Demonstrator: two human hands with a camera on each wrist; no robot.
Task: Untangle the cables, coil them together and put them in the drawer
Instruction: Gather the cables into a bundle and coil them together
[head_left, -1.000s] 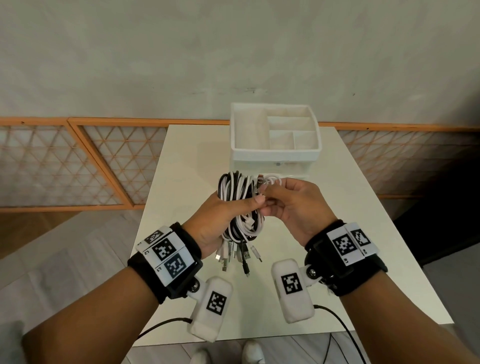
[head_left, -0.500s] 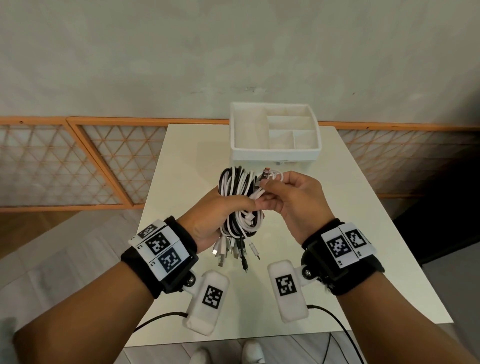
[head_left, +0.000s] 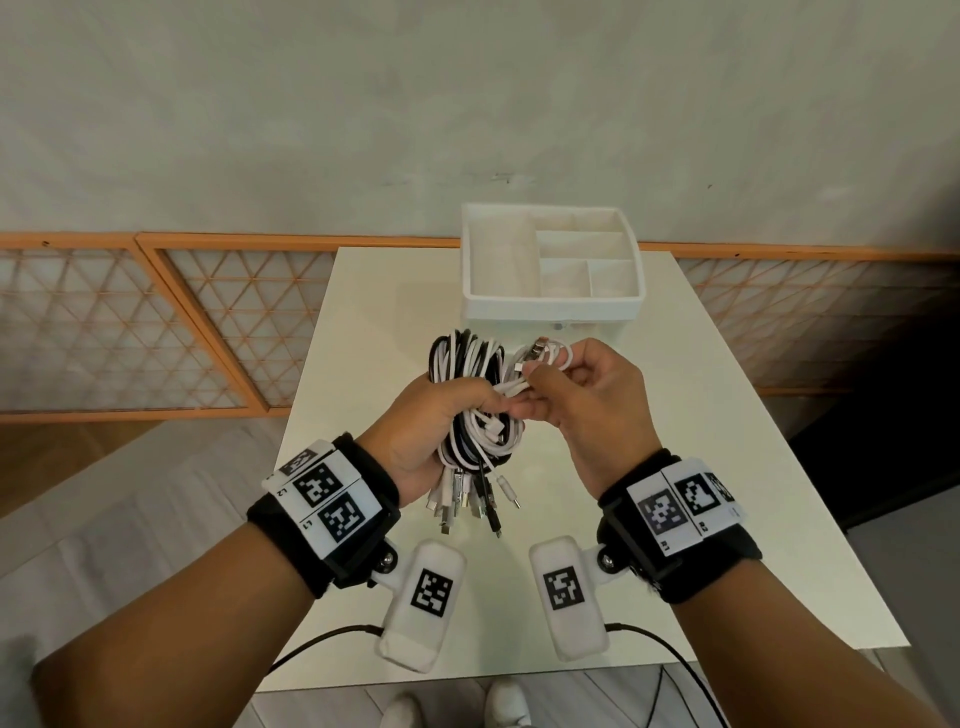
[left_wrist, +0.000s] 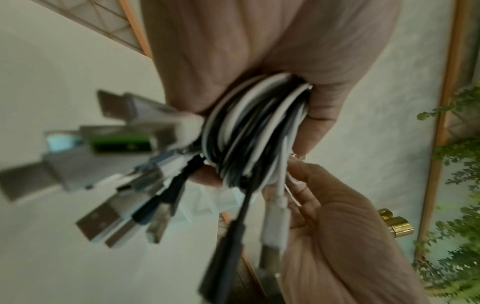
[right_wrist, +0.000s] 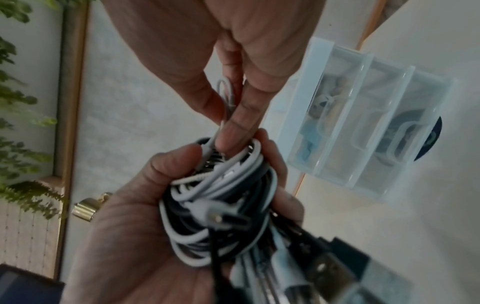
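Observation:
A coiled bundle of black and white cables (head_left: 470, 395) (left_wrist: 257, 131) (right_wrist: 221, 197) is held upright above the table, my left hand (head_left: 431, 431) gripping it round the middle. Several USB plugs (head_left: 467, 501) (left_wrist: 103, 185) hang from its lower end. My right hand (head_left: 571, 395) pinches the loose white cable end (head_left: 540, 358) (right_wrist: 227, 96) at the bundle's right side, a small loop and a plug sticking out above the fingers. The white drawer organizer (head_left: 550, 260) (right_wrist: 363, 123) stands just behind the hands; its clear drawers look pushed in in the right wrist view.
The white table (head_left: 727, 467) runs under both hands, its edges near on the left and right. An orange lattice rail (head_left: 156, 322) and a grey wall stand behind. A dark object (head_left: 883, 441) sits beside the table on the right.
Both hands with the bundle have risen slightly toward the organizer. The right hand has drawn the white cable end out to the right and shifted its pinch along it.

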